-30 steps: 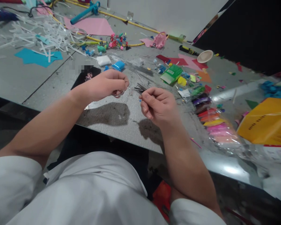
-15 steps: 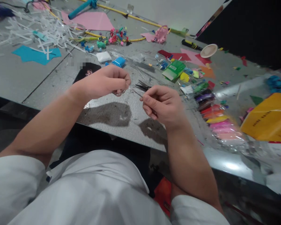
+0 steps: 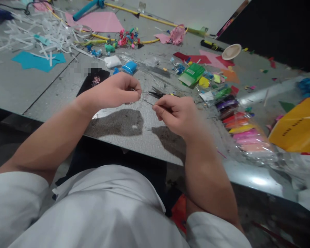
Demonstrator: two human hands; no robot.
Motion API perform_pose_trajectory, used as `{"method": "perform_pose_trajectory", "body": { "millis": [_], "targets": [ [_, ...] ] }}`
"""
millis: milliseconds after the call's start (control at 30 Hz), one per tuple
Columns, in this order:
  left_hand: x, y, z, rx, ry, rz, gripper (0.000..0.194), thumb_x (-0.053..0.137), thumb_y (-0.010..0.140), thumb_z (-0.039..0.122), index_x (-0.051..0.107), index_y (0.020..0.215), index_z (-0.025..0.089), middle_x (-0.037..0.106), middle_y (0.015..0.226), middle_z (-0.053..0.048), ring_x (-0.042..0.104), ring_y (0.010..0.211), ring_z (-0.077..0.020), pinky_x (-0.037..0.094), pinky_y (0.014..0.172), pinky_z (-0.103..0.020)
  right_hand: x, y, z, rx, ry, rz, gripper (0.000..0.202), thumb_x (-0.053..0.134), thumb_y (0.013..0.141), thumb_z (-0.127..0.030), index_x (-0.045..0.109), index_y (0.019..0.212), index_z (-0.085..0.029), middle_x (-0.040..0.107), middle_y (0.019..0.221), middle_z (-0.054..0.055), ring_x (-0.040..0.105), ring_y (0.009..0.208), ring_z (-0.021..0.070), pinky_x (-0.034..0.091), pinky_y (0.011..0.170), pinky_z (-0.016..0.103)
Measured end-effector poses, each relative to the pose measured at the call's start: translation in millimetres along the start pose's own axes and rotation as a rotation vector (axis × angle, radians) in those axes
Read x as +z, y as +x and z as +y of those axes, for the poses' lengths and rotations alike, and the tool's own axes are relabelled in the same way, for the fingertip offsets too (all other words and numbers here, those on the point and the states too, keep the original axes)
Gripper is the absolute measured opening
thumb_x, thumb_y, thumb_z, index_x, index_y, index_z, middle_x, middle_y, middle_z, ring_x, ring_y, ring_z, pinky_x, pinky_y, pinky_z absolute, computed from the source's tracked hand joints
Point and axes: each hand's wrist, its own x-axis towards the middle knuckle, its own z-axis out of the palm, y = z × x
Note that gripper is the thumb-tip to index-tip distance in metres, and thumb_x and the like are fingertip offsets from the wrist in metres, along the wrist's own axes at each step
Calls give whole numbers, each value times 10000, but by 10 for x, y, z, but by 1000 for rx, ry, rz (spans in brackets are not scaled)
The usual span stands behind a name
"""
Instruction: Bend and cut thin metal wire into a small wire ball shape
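Observation:
My left hand (image 3: 113,90) is closed, thumb against curled fingers, on a looped length of thin wire. A straight stretch of this wire (image 3: 146,101) spans the gap to my right hand (image 3: 177,112), whose thumb and forefinger pinch its other part. Both hands are held above the grey table, their shadows falling on it. Just behind the right fingers lie dark-handled scissors (image 3: 157,91), blades pointing left and partly hidden by the hand. Beyond my left wrist rests a black, flat object (image 3: 91,81) with a small pink design, partly covered by the forearm.
White paper strips (image 3: 49,31) heap at the far left beside a blue paper piece (image 3: 38,61). White and blue packets (image 3: 130,67) lie ahead. Rightward are a green packet (image 3: 192,74), colourful clay packs (image 3: 248,136) and a yellow packet (image 3: 294,129). The table edge runs close to me.
My right hand has shifted slightly left and turned, its fingers now more tucked in. The left hand stays nearly in place. The wire remains between them.

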Motion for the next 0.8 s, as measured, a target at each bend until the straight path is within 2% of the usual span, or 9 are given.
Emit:
{"method": "perform_pose_trajectory", "body": {
  "millis": [133,333,467,600,800],
  "targets": [
    [12,2,-33,-13,31,34,59,742,864,187,760,809,200,564,758,-14,560,723,-156,376,690,-322,7,-21,63,-43,-163,-2,230,798,1109,-403,751,900,-319,638,628,-74,552,532,157,492,682,362],
    [49,-13,43,-74,55,79,70,739,890,229,791,874,185,615,775,-9,523,718,-126,383,699,-308,57,-33,73,-7,-207,62,240,817,1115,-408,726,906,-332,639,614,-69,591,535,184,539,715,395],
    [77,-12,106,-101,81,95,58,759,871,241,795,876,196,631,776,-9,536,750,-147,413,707,-318,79,-32,145,-31,-245,47,265,809,1108,-414,687,885,-340,637,589,-59,583,517,186,509,677,402],
    [97,-9,132,-114,100,113,46,779,860,254,788,865,210,630,766,-10,554,775,-169,449,721,-332,97,-47,191,-92,-360,88,284,761,1110,-415,609,882,-344,571,563,-41,543,493,211,427,639,428],
    [105,-20,127,-128,127,175,95,822,899,305,778,883,223,616,769,-10,577,797,-186,470,722,-337,155,-62,145,-107,-511,96,270,701,1141,-440,569,921,-356,602,616,5,667,587,275,433,651,450]
  ]
}}
